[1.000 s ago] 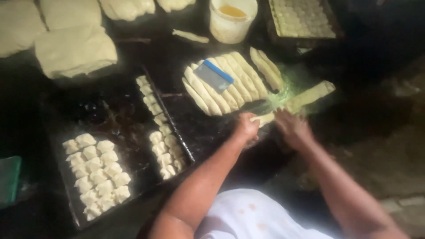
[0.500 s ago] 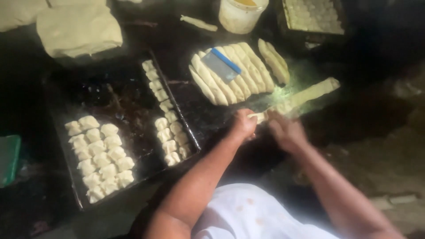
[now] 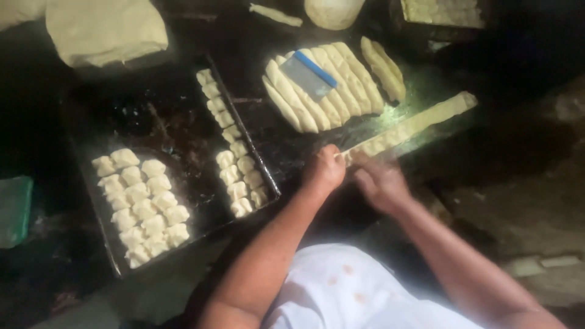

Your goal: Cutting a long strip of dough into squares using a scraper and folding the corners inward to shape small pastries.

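A long flat strip of pale dough (image 3: pixel 414 123) lies slanted across the dark work surface. My left hand (image 3: pixel 324 170) pinches its near end with closed fingers. Just to the right, my right hand (image 3: pixel 379 181) rests on the same end of the strip. Behind the hands lies a row of several long dough rolls (image 3: pixel 341 85), and a metal scraper with a blue handle (image 3: pixel 309 74) sits on top of them. To the left is a dark baking tray (image 3: pixel 210 204) holding small cut dough pieces in a block at its left (image 3: pixel 141 204) and a column along its right side (image 3: pixel 233 152).
A large slab of dough (image 3: pixel 103 29) lies at the back left. A white tub (image 3: pixel 334 11) and another tray of dough pieces (image 3: pixel 442 11) stand at the back. A green object (image 3: pixel 13 210) sits at the far left edge. A small dough scrap (image 3: pixel 275 14) lies near the tub.
The view has shifted so everything sits a little higher and to the right in frame. Both hands stay at the near end of the dough strip, working it.
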